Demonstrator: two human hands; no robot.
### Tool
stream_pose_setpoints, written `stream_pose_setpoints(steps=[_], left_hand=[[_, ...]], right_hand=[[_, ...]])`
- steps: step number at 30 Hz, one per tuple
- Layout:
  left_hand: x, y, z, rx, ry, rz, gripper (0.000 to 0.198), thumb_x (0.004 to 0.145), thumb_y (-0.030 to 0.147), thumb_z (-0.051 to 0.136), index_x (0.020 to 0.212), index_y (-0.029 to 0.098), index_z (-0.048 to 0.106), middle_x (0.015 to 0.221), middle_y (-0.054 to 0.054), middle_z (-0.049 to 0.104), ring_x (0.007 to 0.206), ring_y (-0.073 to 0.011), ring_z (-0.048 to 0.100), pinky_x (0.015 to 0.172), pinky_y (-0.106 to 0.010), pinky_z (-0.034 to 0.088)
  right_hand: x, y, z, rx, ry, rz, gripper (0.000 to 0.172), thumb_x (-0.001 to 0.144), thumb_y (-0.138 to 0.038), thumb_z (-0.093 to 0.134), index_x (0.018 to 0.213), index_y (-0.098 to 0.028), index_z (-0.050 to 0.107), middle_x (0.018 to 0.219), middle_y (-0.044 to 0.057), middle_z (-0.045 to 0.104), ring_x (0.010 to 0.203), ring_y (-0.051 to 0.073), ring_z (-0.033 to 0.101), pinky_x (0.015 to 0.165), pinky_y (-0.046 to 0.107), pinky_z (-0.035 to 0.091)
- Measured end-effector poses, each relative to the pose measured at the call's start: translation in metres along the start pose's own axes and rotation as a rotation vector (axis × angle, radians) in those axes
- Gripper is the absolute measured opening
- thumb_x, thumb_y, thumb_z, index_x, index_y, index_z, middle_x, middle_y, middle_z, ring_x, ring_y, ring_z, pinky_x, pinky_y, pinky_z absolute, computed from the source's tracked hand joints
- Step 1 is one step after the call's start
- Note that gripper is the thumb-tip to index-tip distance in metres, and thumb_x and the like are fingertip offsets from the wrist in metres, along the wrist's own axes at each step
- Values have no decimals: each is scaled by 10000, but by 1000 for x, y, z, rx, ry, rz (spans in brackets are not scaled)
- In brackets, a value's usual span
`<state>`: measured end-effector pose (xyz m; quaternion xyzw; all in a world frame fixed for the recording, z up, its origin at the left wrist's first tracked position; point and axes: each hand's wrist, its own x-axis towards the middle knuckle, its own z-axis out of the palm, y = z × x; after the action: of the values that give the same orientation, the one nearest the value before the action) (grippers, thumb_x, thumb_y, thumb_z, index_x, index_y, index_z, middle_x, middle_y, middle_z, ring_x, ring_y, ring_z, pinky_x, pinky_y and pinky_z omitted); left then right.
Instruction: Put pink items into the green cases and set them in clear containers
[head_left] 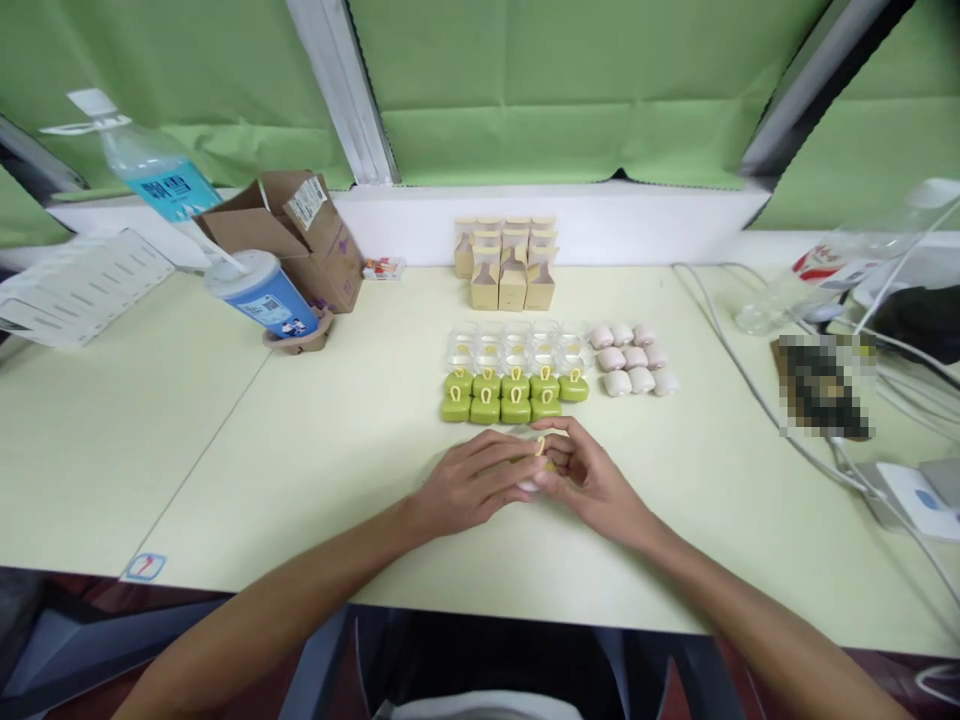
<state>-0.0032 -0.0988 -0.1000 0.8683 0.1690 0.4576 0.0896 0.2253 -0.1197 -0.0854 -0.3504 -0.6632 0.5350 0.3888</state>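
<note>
Both of my hands meet over the table's near middle around a small green-and-white case (551, 465) with a yellow loop on top; fingers cover most of it. My left hand (469, 482) is closed on its left side, and my right hand (592, 485) curls around its right side. Just beyond stand two rows of green pieces with yellow loops (515, 405). Behind these are rows of clear plastic cups (517, 345). To their right lie several rounded whitish-pink pieces (634, 358) in a block.
Small open cardboard boxes (513, 280) stand by the wall. At left are a blue drink cup (274, 300) in a holder, a brown carton (322, 245), a water bottle (154, 170) and a white rack (90, 285). White cables (739, 365) and a clear bottle (825, 265) occupy the right.
</note>
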Motion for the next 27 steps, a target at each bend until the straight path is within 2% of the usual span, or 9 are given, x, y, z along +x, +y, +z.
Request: stream_pose_setpoints(steps=[4,7,10,12,16,19,21,24,27], left_hand=[[-4,3,3,-48,148,-301,439,960,437,817,1341,243,718,1132,-92,823,998,-218,805,861,-369,701],[-4,8,4,-153,195,-584,371,921,502,844,1183,246,785,1085,-71,818,938,-207,808,743,-314,707],[-3,13,5,-236,190,-758,326,986,521,766,1121,225,781,1066,-80,808,922,-208,801,651,-276,677],[-4,14,5,-259,142,-735,326,1051,497,680,1213,228,763,1144,-101,806,996,-220,798,729,-302,686],[-6,12,5,-255,92,-632,408,1088,440,631,1447,250,679,1308,-119,773,1088,-220,780,855,-330,678],[-8,10,5,-143,90,-603,421,1098,420,619,1476,243,670,1111,-78,783,897,-176,749,746,-286,638],[-8,11,6,-55,76,-545,429,1126,404,560,1508,231,646,984,-54,747,817,-164,706,708,-276,608],[-9,14,8,51,39,-446,452,1165,342,436,1577,216,570,971,-60,705,825,-171,684,728,-289,600],[-8,15,11,127,14,-371,471,1169,276,376,1611,193,513,981,-72,692,835,-181,683,743,-305,603]], right_hand=[[2,12,2,-220,125,-224,574,964,-490,824,1427,-306,537,1161,71,700,802,172,712,724,345,659],[2,13,3,-500,169,-403,597,924,-504,856,1418,-313,581,1316,124,640,836,191,711,716,371,670],[2,12,6,-756,178,-489,471,969,-453,815,1374,-296,632,1288,136,644,844,210,712,667,361,660],[1,11,7,-836,205,-529,389,1022,-364,759,1386,-294,645,1258,130,661,809,189,709,666,344,659],[1,8,6,-856,239,-589,515,1061,-229,690,1554,-314,569,1375,157,639,876,184,734,751,349,685],[2,7,6,-899,195,-593,587,1067,-250,687,1622,-313,508,1437,181,615,885,190,743,750,363,697],[2,8,8,-957,209,-603,624,1059,-291,713,1639,-313,484,1370,169,660,852,191,750,704,349,697],[0,8,12,-1047,281,-678,667,1044,-248,737,1652,-252,462,1177,148,736,862,200,778,664,302,685],[-3,6,16,-1124,311,-727,689,1043,-242,745,1661,-190,445,1106,146,779,834,190,797,594,265,644]])
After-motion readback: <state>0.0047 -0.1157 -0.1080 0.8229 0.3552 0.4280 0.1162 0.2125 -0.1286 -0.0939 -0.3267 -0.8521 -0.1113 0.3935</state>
